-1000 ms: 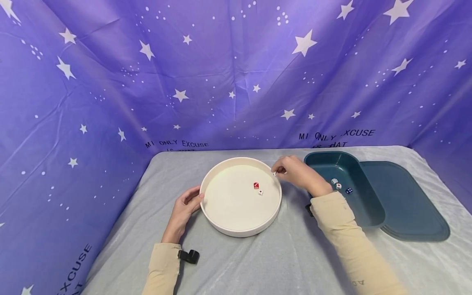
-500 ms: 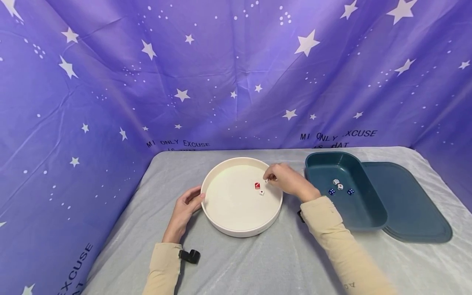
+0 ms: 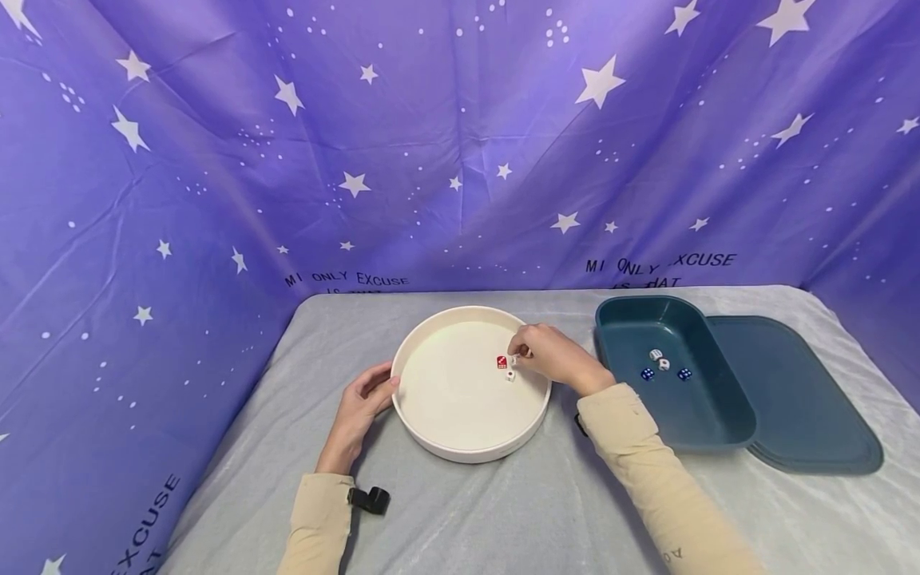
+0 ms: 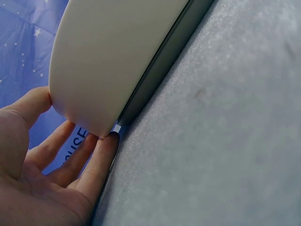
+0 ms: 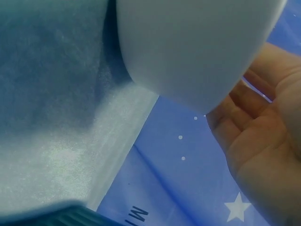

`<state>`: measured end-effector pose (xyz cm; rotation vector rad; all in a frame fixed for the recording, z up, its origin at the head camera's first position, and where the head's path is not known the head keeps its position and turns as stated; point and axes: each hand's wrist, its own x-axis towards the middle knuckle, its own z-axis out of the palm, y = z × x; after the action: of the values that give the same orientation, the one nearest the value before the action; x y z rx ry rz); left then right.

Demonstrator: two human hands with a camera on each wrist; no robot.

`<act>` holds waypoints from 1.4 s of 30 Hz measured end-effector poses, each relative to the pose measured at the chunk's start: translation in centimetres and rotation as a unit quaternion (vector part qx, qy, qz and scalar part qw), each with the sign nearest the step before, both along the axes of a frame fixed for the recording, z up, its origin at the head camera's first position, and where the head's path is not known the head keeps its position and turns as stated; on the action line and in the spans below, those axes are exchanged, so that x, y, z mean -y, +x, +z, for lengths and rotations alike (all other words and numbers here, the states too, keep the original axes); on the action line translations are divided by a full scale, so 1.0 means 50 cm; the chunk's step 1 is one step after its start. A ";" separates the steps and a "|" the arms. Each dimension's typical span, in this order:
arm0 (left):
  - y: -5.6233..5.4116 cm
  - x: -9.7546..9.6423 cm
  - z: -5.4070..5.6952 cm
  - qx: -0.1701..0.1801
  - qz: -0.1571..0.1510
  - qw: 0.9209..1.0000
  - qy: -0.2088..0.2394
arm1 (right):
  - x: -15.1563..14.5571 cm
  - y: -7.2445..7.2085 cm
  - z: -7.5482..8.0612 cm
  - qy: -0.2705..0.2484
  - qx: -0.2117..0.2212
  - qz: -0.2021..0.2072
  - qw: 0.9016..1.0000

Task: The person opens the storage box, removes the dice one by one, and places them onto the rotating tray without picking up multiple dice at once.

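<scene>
A round cream tray [image 3: 460,415] lies on the cloth-covered table. At its left edge is my left hand [image 3: 362,399], gripping it with the thumb at the rim and fingertips against the outer wall [image 4: 108,61]. My right hand [image 3: 552,355] reaches over the tray's right rim and pinches a white die [image 3: 513,361] low over the tray floor. Close by lie a red die [image 3: 501,362] and another white die [image 3: 510,375]. In the right wrist view the tray wall hides the fingertips of the right hand [image 5: 263,132] and the pinched die.
Right of the tray stands a dark teal box [image 3: 707,407], holding two blue dice [image 3: 648,374] and two white dice [image 3: 656,354]. Its flat lid-like panel [image 3: 805,399] lies beside it, partly under the box. A purple starry curtain [image 3: 460,144] hangs behind the grey tablecloth [image 3: 474,519].
My right hand has moved left and down from the tray's right rim, bringing the white die beside the red one. The left hand has stayed at the tray's edge.
</scene>
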<state>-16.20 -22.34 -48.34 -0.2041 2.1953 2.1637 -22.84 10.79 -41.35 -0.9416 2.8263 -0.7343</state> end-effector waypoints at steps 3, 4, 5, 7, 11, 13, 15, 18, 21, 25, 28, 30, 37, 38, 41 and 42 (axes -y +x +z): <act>-0.001 0.000 -0.001 -0.002 0.001 1.000 0.003 | 0.000 0.000 0.001 0.006 -0.001 0.001 1.000; -0.001 0.000 -0.001 -0.003 0.000 1.000 0.001 | 0.000 0.001 0.001 0.007 -0.001 0.002 1.000; -0.001 0.000 -0.001 -0.004 0.000 1.000 0.000 | 0.000 0.001 0.001 0.007 0.000 0.002 1.000; -0.002 0.000 -0.002 -0.004 0.001 1.000 0.001 | -0.001 0.001 0.001 0.007 0.002 0.003 1.000; -0.002 0.001 -0.003 -0.003 0.001 1.000 0.002 | -0.001 0.004 0.005 0.004 0.007 0.002 1.000; -0.002 0.001 -0.002 -0.003 0.001 1.000 0.003 | -0.002 0.007 0.009 0.001 0.010 0.002 1.000; -0.002 0.001 -0.002 -0.002 0.000 1.000 0.001 | -0.005 0.010 0.014 -0.002 0.011 0.002 1.000; -0.001 0.002 -0.001 0.000 -0.001 1.000 0.003 | -0.012 0.014 0.023 -0.002 0.012 0.001 1.000; -0.001 0.003 -0.001 0.001 -0.001 1.000 0.006 | -0.023 0.018 0.034 -0.001 0.012 -0.004 1.000; 0.000 0.003 0.000 0.002 -0.002 1.000 0.008 | -0.040 0.025 0.047 0.000 0.006 -0.015 1.000; -0.001 0.003 -0.001 0.003 -0.002 1.000 0.009 | -0.055 0.031 0.057 -0.001 -0.011 -0.018 1.000; -0.002 0.002 -0.002 0.002 -0.001 1.000 0.006 | -0.064 0.036 0.063 0.002 -0.022 -0.021 1.000; -0.001 0.001 -0.003 -0.001 0.001 1.000 0.003 | -0.094 0.050 0.088 0.018 -0.044 -0.039 0.998; -0.001 0.001 -0.002 -0.001 0.000 1.000 0.003 | -0.099 0.051 0.091 0.017 -0.046 -0.039 0.998; 0.000 0.001 -0.002 0.000 -0.001 1.000 0.001 | -0.111 0.053 0.094 0.015 -0.041 -0.040 0.998; 0.000 0.001 -0.002 0.000 -0.002 1.000 0.001 | -0.115 0.054 0.093 0.014 -0.040 -0.040 0.998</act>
<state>-16.20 -22.39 -48.44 -0.2001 2.1932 2.1635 -20.15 16.54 -36.69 -0.8771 2.9517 -0.6766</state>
